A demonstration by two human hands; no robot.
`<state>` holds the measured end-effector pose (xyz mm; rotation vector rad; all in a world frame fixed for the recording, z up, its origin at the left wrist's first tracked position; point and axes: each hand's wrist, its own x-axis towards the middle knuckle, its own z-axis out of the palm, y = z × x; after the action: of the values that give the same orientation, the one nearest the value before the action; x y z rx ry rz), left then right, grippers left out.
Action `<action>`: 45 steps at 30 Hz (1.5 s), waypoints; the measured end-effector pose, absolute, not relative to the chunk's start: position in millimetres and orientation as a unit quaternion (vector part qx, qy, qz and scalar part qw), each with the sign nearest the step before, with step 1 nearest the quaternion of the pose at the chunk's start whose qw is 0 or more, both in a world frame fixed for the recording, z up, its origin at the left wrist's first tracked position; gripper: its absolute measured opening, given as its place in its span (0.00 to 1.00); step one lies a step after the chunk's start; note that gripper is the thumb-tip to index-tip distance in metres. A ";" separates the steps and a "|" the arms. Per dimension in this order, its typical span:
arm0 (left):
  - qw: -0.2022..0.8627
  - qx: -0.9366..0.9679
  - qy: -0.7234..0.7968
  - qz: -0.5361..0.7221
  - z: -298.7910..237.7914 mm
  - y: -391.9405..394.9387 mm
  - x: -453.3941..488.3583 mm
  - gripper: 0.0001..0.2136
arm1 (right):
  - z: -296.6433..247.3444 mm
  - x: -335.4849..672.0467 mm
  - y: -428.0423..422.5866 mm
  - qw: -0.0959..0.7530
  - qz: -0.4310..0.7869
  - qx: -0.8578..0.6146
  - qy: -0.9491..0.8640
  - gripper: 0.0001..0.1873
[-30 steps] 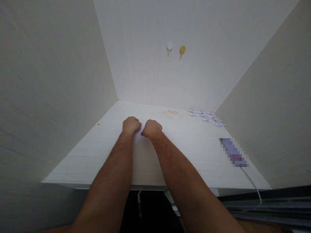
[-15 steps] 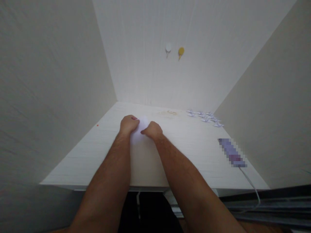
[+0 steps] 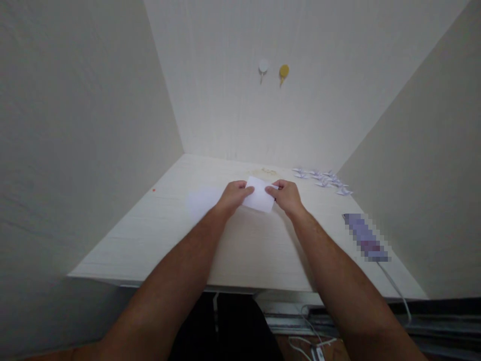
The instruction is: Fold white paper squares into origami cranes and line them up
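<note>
A small white sheet of paper (image 3: 260, 199) is stretched between my two hands, slightly tilted above the desk. My left hand (image 3: 235, 195) pinches its left edge with the thumb on top. On the opposite edge, my right hand (image 3: 288, 196) grips it the same way, thumb across the paper. To the left lies a bright white patch (image 3: 201, 201) on the desk that looks like more paper, its outline washed out. Several folded white paper cranes (image 3: 323, 179) stand in a cluster at the back right.
A pixelated flat device (image 3: 364, 238) rests on the desk's right side, with a white cable (image 3: 393, 286) trailing over the front edge. Walls enclose the white desk (image 3: 150, 240) on three sides. A white hook (image 3: 262, 67) and a yellow hook (image 3: 283, 72) are on the back wall.
Both hands have moved right, away from the bright white patch, and now hold a sheet of paper between them. The view has shifted slightly.
</note>
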<state>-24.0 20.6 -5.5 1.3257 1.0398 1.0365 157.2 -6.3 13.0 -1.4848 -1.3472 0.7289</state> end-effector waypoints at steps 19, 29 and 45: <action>0.588 0.439 0.472 0.489 -13.4 10.9 -1.4 0.03 | -7.7 180.3 -25.7 0.498 0.324 -0.504 -0.627 0.17; 0.663 0.459 0.421 0.416 0.8 5.1 -7.6 0.10 | 1.8 179.4 -25.5 0.541 0.402 -0.452 -0.585 0.13; 0.513 0.679 0.338 0.401 1.8 6.6 -16.8 0.17 | 2.7 179.4 -27.6 0.464 0.411 -0.514 -0.593 0.12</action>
<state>-16.8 6.6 1.8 1.6322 0.8129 0.9652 179.4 -27.6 2.7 -1.2638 -1.4562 1.0093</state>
